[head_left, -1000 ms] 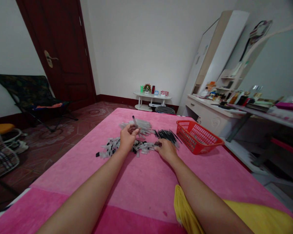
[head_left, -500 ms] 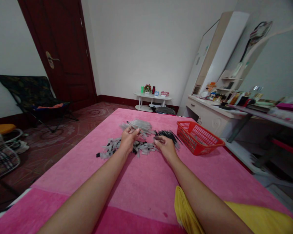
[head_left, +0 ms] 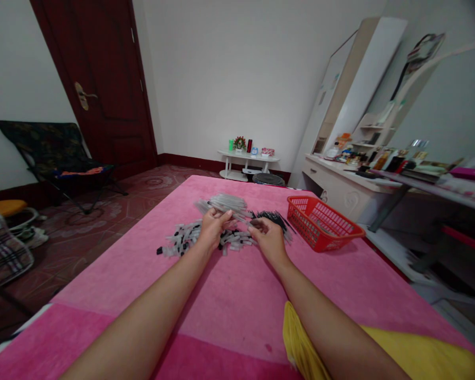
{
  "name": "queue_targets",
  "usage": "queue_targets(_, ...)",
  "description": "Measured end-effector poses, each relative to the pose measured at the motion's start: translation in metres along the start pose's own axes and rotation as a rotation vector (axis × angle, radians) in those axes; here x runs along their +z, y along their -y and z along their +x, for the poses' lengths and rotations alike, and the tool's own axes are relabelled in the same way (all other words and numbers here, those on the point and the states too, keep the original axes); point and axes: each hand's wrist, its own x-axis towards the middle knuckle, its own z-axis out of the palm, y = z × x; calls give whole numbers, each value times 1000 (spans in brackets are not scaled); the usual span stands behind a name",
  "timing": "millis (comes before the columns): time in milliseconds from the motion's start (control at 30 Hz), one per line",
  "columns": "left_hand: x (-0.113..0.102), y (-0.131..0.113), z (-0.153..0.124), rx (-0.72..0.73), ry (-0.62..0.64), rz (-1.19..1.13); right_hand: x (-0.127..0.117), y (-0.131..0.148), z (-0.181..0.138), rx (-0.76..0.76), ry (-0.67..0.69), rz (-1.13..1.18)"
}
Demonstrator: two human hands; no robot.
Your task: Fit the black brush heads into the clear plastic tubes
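Over cloth [head_left: 229, 295], hands [head_left: 214, 229] [head_left: 271, 237] pinching tube [head_left: 209, 203], dark piece [head_left: 255, 222]

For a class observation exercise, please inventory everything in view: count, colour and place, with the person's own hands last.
table: one, pink-covered, centre
tubes: many, clear greyish, table's far pile
short pieces: many, black and whitish, nearer pile
thin rods: many, black, beside basket
basket: one, red, table's right
cloth: one, yellow, near right
door: one, dark red, back left
chair: one, dark, left
stool: one, orange, left
stand: one, white, back wall
flowers: one bunch, red, on stand
cabinet: one, white, right
dresser: one, white, right
bottles: several, mixed, on dresser
left hand: one, bare, over short pieces
right hand: one, bare, pinching dark piece
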Motion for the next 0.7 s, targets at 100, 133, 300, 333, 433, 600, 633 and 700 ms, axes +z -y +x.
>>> queue_targets(100, 1, 0, -2, -7, 9, 15, 0, 0, 0, -24, -1, -38)
queue_targets(133, 2, 0, -3, -13, 13, 21, 0, 1, -1, -31, -4, -54)
queue_targets(300, 6, 2, -6, -47, 8, 28, -1, 5, -4, -75, -42, -174)
queue_targets(333, 7, 2, -5, -52, 2, 25, -1, 6, -4, -82, -47, -187)
queue_targets(433, 7, 4, -5, -73, -6, -1, -1, 8, -5, -78, -59, -172)
queue_targets(600, 7, 7, -7, -93, -11, -54, -2, 9, -3, -4, -72, -67)
queue_targets(633, 8, 7, -8, -93, -6, -64, -2, 10, -2, 9, -73, -45)
queue_targets(700, 8, 8, -9, -84, 13, -82, -3, 14, -1, 39, -72, 13)
